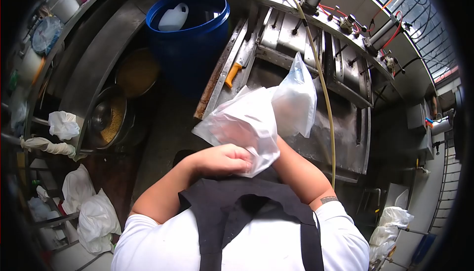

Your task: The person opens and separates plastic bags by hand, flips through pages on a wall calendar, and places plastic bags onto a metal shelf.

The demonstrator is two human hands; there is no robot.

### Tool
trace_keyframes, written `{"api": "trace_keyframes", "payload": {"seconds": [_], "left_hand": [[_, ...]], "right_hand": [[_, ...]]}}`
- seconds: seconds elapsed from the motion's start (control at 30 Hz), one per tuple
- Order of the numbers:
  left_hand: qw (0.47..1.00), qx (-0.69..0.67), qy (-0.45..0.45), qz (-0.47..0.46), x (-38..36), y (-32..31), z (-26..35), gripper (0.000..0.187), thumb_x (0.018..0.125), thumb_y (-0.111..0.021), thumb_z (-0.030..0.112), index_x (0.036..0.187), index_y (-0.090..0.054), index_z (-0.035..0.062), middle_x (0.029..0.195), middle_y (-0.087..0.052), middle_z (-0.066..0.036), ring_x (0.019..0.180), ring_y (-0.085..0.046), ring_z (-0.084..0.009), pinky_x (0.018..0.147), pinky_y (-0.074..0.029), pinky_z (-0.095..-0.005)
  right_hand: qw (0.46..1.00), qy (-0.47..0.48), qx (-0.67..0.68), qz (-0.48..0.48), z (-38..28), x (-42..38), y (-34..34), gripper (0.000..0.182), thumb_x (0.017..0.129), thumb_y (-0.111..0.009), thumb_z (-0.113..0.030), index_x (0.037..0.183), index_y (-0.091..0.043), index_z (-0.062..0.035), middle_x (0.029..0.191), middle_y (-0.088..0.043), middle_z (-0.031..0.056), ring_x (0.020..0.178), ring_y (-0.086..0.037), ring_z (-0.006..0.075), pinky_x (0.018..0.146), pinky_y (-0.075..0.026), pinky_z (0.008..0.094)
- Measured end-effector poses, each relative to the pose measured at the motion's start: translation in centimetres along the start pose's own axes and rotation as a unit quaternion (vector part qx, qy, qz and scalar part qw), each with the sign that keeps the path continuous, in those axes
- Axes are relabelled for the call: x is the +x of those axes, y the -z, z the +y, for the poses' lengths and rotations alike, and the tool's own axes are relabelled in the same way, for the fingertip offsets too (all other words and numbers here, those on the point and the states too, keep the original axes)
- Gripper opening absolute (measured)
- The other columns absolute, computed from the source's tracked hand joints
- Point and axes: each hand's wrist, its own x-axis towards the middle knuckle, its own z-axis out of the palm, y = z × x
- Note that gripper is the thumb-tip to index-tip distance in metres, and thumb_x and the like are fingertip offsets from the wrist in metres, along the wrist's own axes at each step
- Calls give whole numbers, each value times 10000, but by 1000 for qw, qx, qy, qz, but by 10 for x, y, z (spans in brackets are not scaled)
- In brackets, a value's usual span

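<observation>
My left hand (228, 160) is closed on the lower edge of a thin white plastic bag (256, 110) in front of my chest. The bag is crumpled and translucent, and a pinkish shade shows through its middle. My right forearm (301, 174) reaches up to the bag's right side, where the plastic hides my right hand and its fingers. Just beyond, a second translucent plastic bag (298, 98) with a pointed top overlaps the metal work surface in this view.
Ahead stands a metal press (306, 34) with cylinders; a yellow hose (323, 83) crosses it. A yellow-handled knife (233, 76) lies at its left edge. Left are a blue barrel (190, 48) holding a white jug (174, 19) and a metal bowl (111, 118) with yellowish contents.
</observation>
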Motion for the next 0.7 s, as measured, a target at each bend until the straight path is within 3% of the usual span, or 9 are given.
{"api": "trace_keyframes", "payload": {"seconds": [0.03, 0.17, 0.3, 0.37, 0.47, 0.5, 0.57, 0.63, 0.7], "left_hand": [[992, 121, -2, 46, 3, -5, 0, 233, 1013, -600, 195, 1010, -687, -21, 943, -701, -37, 917, -632, -128, 833, -511, -326], [928, 328, 58, 164, 12, 12, -35, 375, 1027, -619, 232, 1292, -659, -30, 1153, -754, -114, 1098, -689, -243, 986, -512, -388], [963, 222, -86, 128, -28, 26, -43, 449, 1056, -625, 226, 1412, -598, -45, 1343, -696, -153, 1290, -636, -255, 1118, -468, -353], [983, -28, -153, 102, -50, 37, -43, 395, 1055, -655, 277, 1275, -662, -51, 1193, -738, -165, 1141, -714, -266, 1011, -555, -370], [891, -255, -258, 274, -60, 58, -47, 288, 1079, -620, 281, 1086, -682, 0, 859, -731, -119, 681, -733, -209, 659, -653, -389], [885, -221, -321, 257, -64, 66, -41, 349, 1056, -654, 346, 1177, -655, 18, 980, -724, -87, 822, -734, -182, 764, -641, -386], [867, -69, -340, 356, -52, 66, -33, 439, 1037, -689, 343, 1332, -604, 29, 1192, -699, -69, 1100, -690, -173, 987, -563, -386], [906, -62, -336, 251, -42, 45, -9, 487, 1056, -667, 222, 1457, -516, -10, 1305, -642, -80, 1268, -576, -171, 1113, -426, -322], [957, -63, -260, 111, -30, 35, -2, 462, 1044, -653, 165, 1455, -534, -10, 1292, -661, -77, 1236, -599, -155, 1085, -442, -312]], "right_hand": [[997, 17, -13, 67, -30, -19, -124, 750, 1038, -547, -611, 1485, -514, -10, 1374, -635, 173, 1046, -669, 296, 931, -561, 423], [981, 60, -178, 56, -51, -18, -132, 698, 1023, -621, -555, 1490, -519, -46, 1282, -676, 189, 1024, -714, 292, 804, -587, 366], [951, 127, -261, 107, -55, -37, -133, 513, 1031, -656, -283, 1466, -534, -42, 1171, -706, 160, 999, -706, 251, 774, -558, 301], [951, 159, -248, 91, -62, -47, -123, 487, 1011, -661, -217, 1450, -543, -42, 1152, -706, 154, 989, -699, 235, 788, -550, 297], [947, 97, -268, 149, -66, -64, -134, 475, 988, -687, -202, 1421, -572, -46, 1093, -708, 147, 985, -691, 228, 831, -547, 314], [907, 88, -363, 192, -61, -70, -143, 471, 987, -695, -208, 1415, -580, -47, 1075, -709, 143, 980, -689, 228, 849, -547, 325], [951, 50, -254, 167, -53, -70, -150, 487, 973, -731, -231, 1403, -606, -40, 1034, -713, 133, 947, -679, 215, 834, -533, 315], [952, 11, -304, 28, -48, -67, -152, 495, 923, -784, -211, 1361, -626, -43, 989, -723, 134, 918, -680, 214, 810, -511, 324], [942, -15, -334, 27, -51, -66, -150, 521, 918, -800, -241, 1369, -637, -39, 998, -729, 153, 910, -674, 215, 794, -499, 306]]}}
